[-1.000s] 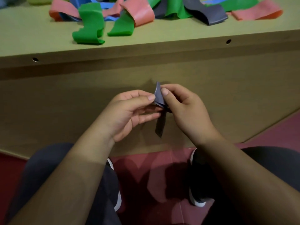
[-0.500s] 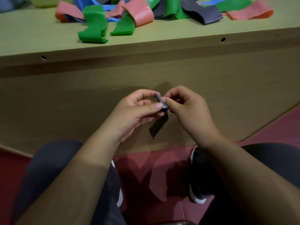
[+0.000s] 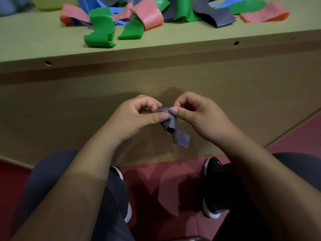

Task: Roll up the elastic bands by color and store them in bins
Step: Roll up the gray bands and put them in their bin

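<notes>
One grey band (image 3: pixel 169 126), in work. Location: held in the air in front of the tabletop's (image 3: pixel 34 40) front panel, below its near edge and above your knees. Your left hand (image 3: pixel 139 117) and right hand (image 3: pixel 199 117) meet on it, thumbs almost touching. The fingers (image 3: pixel 161 117) of both are clamped on the coiled end, thumb against forefinger.

Handling: judged light, thin, soft and springy, with a rather grippy rubber face. It will likely uncoil if you slacken. Keep one pinch across the coil itself and feed the loose tail (image 3: pixel 181 140) with the other hand, close to where it leaves the coil, not at its free end.

Change: half a second ago the band showed as a narrow pinched strip with its tail hanging straight down. Now there is a fatter coil with an open core, and a shorter tail kicks out to the right.

Remaining stock: many loose bands (image 3: pixel 100 28), green, pink, blue and grey, heaped toward the tabletop's far edge. A yellow-green thing (image 3: pixel 50 5) at the far left, cut off by the frame, may be a bin; you cannot tell.
</notes>
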`<state>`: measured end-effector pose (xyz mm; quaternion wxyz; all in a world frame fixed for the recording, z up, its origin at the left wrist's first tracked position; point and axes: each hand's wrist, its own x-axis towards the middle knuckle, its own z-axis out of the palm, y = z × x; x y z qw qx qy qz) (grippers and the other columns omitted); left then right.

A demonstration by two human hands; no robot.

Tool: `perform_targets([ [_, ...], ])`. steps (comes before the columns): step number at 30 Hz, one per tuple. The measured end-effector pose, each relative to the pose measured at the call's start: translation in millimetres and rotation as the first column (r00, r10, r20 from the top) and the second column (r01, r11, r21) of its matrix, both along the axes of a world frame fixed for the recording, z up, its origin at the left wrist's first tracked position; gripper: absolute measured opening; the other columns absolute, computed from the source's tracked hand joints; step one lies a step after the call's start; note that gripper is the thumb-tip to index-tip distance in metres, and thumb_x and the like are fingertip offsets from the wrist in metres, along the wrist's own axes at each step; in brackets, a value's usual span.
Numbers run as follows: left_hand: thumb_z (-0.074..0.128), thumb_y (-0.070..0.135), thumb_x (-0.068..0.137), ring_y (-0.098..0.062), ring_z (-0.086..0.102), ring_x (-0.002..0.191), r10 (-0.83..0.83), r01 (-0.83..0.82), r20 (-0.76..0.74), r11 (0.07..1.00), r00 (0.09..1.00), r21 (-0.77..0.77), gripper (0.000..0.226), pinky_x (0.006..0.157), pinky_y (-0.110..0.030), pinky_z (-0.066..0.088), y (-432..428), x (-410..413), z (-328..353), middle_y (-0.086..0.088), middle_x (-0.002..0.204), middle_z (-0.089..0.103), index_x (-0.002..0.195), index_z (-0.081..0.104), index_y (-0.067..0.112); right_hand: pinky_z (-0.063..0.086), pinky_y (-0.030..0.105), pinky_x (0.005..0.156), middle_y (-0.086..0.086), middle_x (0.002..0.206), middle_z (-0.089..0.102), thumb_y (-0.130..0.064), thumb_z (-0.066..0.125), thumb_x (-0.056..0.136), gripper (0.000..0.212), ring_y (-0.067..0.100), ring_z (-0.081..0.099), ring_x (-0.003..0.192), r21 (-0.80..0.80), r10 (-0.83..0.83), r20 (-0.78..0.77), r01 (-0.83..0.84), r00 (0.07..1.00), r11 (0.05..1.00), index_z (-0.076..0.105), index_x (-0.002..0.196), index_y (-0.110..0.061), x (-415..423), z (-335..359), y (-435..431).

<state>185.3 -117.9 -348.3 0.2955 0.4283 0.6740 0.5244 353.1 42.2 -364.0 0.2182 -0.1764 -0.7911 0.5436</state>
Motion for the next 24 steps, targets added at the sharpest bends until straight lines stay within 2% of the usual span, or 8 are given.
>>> perform_targets([
  [1,0.094,0.027,0.075,-0.011,0.07,0.1,-0.041,0.04,0.038,0.999,0.998,0.016,0.035,0.088,-0.026,0.055,-1,-2,1,0.001,0.105,0.075,0.085,0.064,0.013,0.044,0.02,0.07,-0.005,0.078,0.064,-0.016,0.078,0.097,0.011,0.004,0.055,0.074,-0.013,0.012,-0.001,-0.012,1.0,1.0,0.07,0.09,-0.012,0,1,1],
  [3,0.089,0.018,0.077,-0.013,0.067,0.093,-0.089,0.087,0.056,0.996,0.994,0.033,0.029,0.084,-0.026,0.055,-3,-3,4,0.0,0.096,0.071,0.089,0.063,0.014,0.044,0.019,0.071,-0.007,0.079,0.065,-0.016,0.078,0.097,0.011,0.005,0.055,0.074,-0.023,0.031,-0.003,-0.031,1.0,0.999,0.071,0.091,-0.012,1,5,3],
  [7,0.087,0.024,0.077,-0.007,0.049,0.073,-0.069,0.069,-0.03,0.998,0.997,0.004,0.025,0.067,-0.016,0.043,-6,-4,7,0.001,0.079,0.054,0.091,0.069,0.015,0.048,0.028,0.073,0.002,0.081,0.07,-0.024,0.077,0.099,0.01,0.007,0.06,0.075,0.051,0.057,0.104,-0.063,0.993,0.997,0.072,0.093,-0.019,4,11,6],
  [12,0.087,0.016,0.082,-0.004,0.041,0.065,-0.062,0.061,-0.03,0.998,0.998,-0.028,0.02,0.06,-0.014,0.037,-8,-5,4,-0.001,0.073,0.046,0.089,0.071,0.007,0.047,0.023,0.076,-0.001,0.086,0.077,-0.03,0.072,0.102,0.018,0.004,0.063,0.079,0.031,0.098,0.221,-0.107,0.97,0.994,0.077,0.089,-0.019,9,16,4],
  [15,0.085,0.019,0.086,-0.009,0.042,0.07,-0.088,0.088,0.017,0.996,0.996,0.026,0.018,0.064,-0.019,0.036,-7,-4,3,-0.004,0.076,0.047,0.089,0.07,0.009,0.044,0.021,0.081,0.002,0.085,0.072,-0.024,0.07,0.103,0.024,0.006,0.062,0.084,-0.078,0.125,0.144,-0.115,0.982,0.99,0.074,0.088,-0.006,9,17,4],
  [18,0.076,0.014,0.088,-0.01,0.044,0.071,-0.103,0.088,0.119,0.989,0.988,0.122,0.007,0.064,-0.02,0.036,-5,-1,2,-0.001,0.075,0.05,0.088,0.069,0.013,0.049,0.027,0.092,0.01,0.095,0.073,-0.018,0.066,0.102,0.025,0.014,0.065,0.093,-0.244,0.157,-0.009,-0.155,0.987,0.957,0.07,0.091,0.004,6,13,0],
  [21,0.072,0.012,0.088,-0.008,0.047,0.069,-0.088,0.052,0.19,0.982,0.978,0.183,0.004,0.063,-0.019,0.037,-4,-1,1,-0.001,0.076,0.054,0.09,0.068,0.013,0.048,0.021,0.076,0.001,0.077,0.063,-0.014,0.064,0.101,0.024,0.01,0.058,0.076,-0.422,0.108,-0.154,-0.165,0.982,0.891,0.07,0.078,-0.011,-1,9,-8],
  [24,0.072,0.012,0.089,-0.009,0.053,0.073,-0.074,0.047,0.143,0.981,0.987,0.186,0.006,0.066,-0.018,0.042,-4,-6,2,-0.002,0.08,0.061,0.093,0.069,0.01,0.041,0.024,0.065,0.0,0.069,0.059,-0.017,0.068,0.095,0.024,0.012,0.05,0.067,-0.438,0.034,-0.192,-0.117,0.981,0.891,0.07,0.071,-0.018,-3,7,-9],
])
